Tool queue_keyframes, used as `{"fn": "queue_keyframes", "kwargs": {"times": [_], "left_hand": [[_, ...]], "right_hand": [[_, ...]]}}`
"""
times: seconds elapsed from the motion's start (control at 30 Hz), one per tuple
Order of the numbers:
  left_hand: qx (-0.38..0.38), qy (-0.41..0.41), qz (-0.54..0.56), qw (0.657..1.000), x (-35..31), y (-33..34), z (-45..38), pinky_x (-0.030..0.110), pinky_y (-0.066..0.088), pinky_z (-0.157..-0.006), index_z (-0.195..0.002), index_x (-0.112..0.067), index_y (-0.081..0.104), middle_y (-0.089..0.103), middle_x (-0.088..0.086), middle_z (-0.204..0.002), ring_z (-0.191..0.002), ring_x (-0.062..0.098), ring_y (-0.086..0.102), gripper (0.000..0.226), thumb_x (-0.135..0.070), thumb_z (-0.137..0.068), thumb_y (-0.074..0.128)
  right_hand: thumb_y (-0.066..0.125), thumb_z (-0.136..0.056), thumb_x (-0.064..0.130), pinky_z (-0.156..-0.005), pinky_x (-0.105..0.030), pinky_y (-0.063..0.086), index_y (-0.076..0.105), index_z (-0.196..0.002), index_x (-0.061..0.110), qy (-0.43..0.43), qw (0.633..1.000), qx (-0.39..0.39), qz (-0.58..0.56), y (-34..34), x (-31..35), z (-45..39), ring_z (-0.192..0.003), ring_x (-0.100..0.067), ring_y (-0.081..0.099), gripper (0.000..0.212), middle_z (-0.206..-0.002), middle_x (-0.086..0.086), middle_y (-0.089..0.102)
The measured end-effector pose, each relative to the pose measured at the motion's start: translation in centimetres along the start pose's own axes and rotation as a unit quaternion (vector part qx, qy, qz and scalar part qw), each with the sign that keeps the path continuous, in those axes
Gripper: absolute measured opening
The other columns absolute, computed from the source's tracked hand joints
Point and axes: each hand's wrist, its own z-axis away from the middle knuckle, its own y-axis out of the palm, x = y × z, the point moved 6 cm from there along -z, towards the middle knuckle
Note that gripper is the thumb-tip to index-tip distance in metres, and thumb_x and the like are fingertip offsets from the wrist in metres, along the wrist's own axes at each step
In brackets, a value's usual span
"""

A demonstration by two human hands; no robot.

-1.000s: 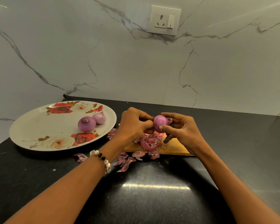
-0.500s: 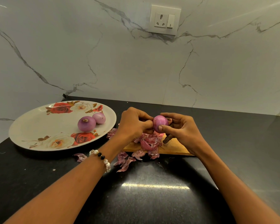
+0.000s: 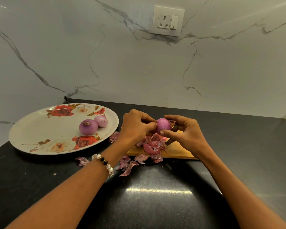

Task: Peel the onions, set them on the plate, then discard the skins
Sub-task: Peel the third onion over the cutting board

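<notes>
A small purple onion (image 3: 163, 126) is held above the wooden cutting board (image 3: 175, 151). My right hand (image 3: 183, 133) grips it with thumb and fingers curled round it. My left hand (image 3: 135, 126) pinches at the onion's left side. Two peeled onions, a larger one (image 3: 88, 127) and a smaller one (image 3: 101, 121), lie on the floral plate (image 3: 40, 129) at the left. A heap of pink onion skins (image 3: 153, 142) sits on the board under my hands, and more skins (image 3: 127, 164) lie on the black counter in front of it.
The black counter (image 3: 155, 204) runs to a marble wall with a socket and switch (image 3: 168, 20). One loose skin (image 3: 82, 161) lies near the plate's front rim, another (image 3: 114, 137) at its right edge.
Almost nothing has moved. Both hands stay on the onion above the board, with only a slight shift of the fingers.
</notes>
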Motion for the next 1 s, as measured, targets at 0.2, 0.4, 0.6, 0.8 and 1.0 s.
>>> {"fn": "queue_keyframes", "kwargs": {"times": [0.2,0.4,0.6,0.8,1.0], "left_hand": [[-0.031,-0.017,-0.017,0.999,0.3,0.0,0.2,0.004,0.046,-0.054,-0.086,-0.013,0.075,0.063,-0.011,-0.072,-0.065,0.002,0.061,0.006,-0.015,-0.081,0.075],[-0.052,0.015,-0.046,0.997,-0.1,0.2,0.3,0.004,0.045,-0.055,-0.08,-0.014,0.071,0.061,-0.011,-0.067,-0.062,0.001,0.059,0.003,-0.016,-0.08,0.073],[-0.033,0.067,-0.109,0.991,-0.5,1.0,0.2,0.013,0.043,-0.061,-0.078,-0.01,0.064,0.062,0.004,-0.088,-0.072,0.01,0.055,0.008,-0.016,-0.081,0.068],[-0.007,0.044,-0.094,0.995,-0.3,0.9,-0.3,0.009,0.042,-0.062,-0.078,-0.014,0.059,0.055,0.003,-0.105,-0.085,0.01,0.055,0.01,-0.017,-0.086,0.063],[-0.002,-0.039,0.067,0.997,0.7,0.4,-0.3,0.02,0.056,-0.054,-0.095,-0.005,0.061,0.066,0.013,-0.095,-0.064,0.01,0.07,0.009,-0.014,-0.093,0.058]], "right_hand": [[0.084,-0.066,0.02,-0.063,-0.038,0.062,0.063,-0.12,0.018,-0.022,1.0,-0.017,-0.002,0.2,0.3,0.0,-0.075,-0.021,0.073,0.058,-0.108,-0.006,0.067],[0.084,-0.065,0.028,-0.066,-0.041,0.062,0.063,-0.125,0.014,-0.032,0.999,-0.036,0.01,0.0,0.1,-0.1,-0.082,-0.022,0.072,0.065,-0.111,-0.005,0.067],[0.083,-0.066,0.027,-0.065,-0.04,0.062,0.062,-0.126,0.012,-0.035,0.999,-0.028,0.004,0.3,0.4,0.0,-0.08,-0.021,0.073,0.065,-0.111,-0.004,0.067],[0.083,-0.066,0.018,-0.065,-0.038,0.062,0.062,-0.125,0.006,-0.026,0.997,-0.037,-0.067,0.0,0.6,-0.1,-0.085,-0.025,0.072,0.064,-0.111,-0.011,0.068],[0.081,-0.066,0.012,-0.064,-0.033,0.061,0.063,-0.121,0.008,0.002,0.988,-0.054,-0.147,-0.8,0.4,-0.2,-0.088,-0.03,0.072,0.058,-0.111,-0.017,0.067]]}}
